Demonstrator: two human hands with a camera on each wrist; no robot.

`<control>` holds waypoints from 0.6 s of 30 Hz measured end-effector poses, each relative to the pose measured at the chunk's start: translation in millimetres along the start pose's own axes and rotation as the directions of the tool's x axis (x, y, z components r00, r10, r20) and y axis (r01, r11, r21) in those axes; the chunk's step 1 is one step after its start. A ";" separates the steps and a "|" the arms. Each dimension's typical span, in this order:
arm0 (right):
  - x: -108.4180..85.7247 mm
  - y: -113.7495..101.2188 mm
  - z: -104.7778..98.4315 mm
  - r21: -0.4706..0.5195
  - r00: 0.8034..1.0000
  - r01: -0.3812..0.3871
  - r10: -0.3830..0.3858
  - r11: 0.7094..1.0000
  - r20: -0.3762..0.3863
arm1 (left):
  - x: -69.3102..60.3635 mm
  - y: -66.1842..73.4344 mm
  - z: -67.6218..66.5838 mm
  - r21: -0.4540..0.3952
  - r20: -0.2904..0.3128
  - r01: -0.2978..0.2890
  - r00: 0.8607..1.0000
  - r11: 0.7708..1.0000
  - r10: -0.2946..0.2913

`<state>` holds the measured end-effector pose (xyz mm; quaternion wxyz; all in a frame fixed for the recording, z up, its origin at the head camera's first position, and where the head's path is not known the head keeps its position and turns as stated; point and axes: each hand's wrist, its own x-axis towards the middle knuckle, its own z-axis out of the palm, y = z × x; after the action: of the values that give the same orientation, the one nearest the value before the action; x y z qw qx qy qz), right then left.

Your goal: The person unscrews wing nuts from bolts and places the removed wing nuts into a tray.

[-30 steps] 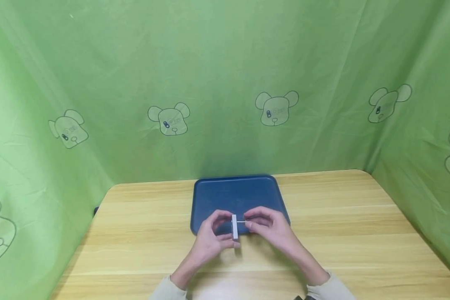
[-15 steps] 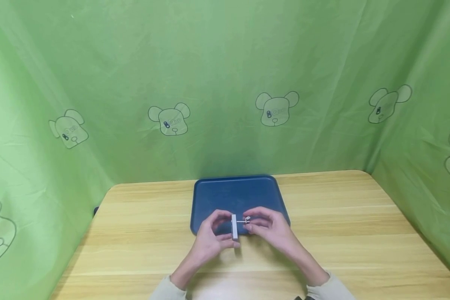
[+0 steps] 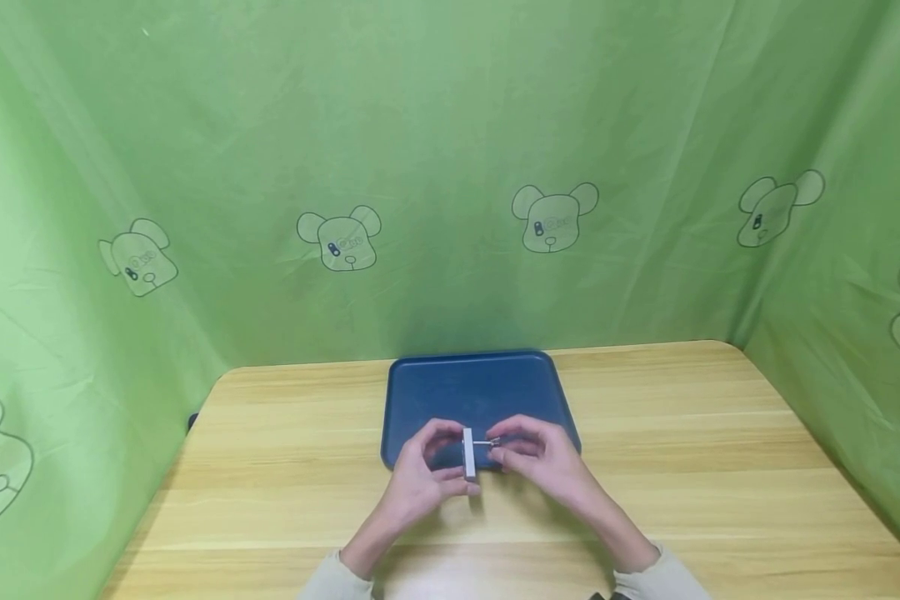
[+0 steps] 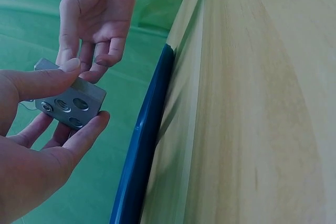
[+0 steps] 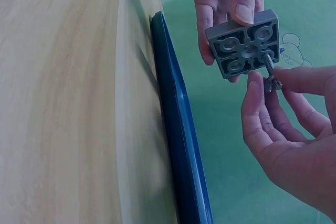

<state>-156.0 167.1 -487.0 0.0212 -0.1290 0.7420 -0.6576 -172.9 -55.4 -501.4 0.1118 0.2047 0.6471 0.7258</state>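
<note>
My left hand [image 3: 417, 479] grips a square grey metal block [image 3: 469, 455] by its edges, held on edge above the table. In the left wrist view the block's flat face [image 4: 71, 104] shows several round holes. Its ribbed side [image 5: 244, 45] faces my right hand. A threaded wing screw [image 5: 270, 66] sticks out from one corner hole on that side. The fingertips and thumb of my right hand [image 3: 538, 454] are at its winged end [image 5: 273, 84], lightly pinching it. How deep the screw sits inside the block is hidden.
A blue tray [image 3: 472, 387] lies at the back middle of the wooden table [image 3: 285, 467], behind and beneath the hands. A green curtain [image 3: 450, 125] with printed bear heads surrounds the table's back and sides.
The winged end, hidden by my right fingers a second ago, came into view and has turned between them. My left hand and the block stay practically in place.
</note>
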 end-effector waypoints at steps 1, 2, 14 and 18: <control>0.2 0.0 0.1 0.002 1.000 0.003 -0.003 1.000 0.001 | -0.1 0.0 -0.1 0.002 0.001 -0.002 1.000 1.000 0.002; 0.3 0.2 0.2 0.003 1.000 0.006 -0.006 1.000 0.002 | -0.1 0.1 -0.2 0.004 0.002 -0.003 1.000 1.000 0.003; 1.7 -1.4 0.5 0.004 1.000 -0.010 0.010 1.000 -0.013 | 0.4 1.4 1.0 0.031 -0.014 0.021 1.000 0.999 -0.021; 1.8 -1.4 0.1 0.004 1.000 -0.011 0.011 1.000 -0.018 | 0.2 1.4 1.1 0.045 -0.017 0.030 0.999 0.999 -0.029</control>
<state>-157.5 166.4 -485.4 0.0183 -0.1188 0.7415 -0.6601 -172.5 -54.5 -500.0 0.1126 0.1916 0.6672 0.7109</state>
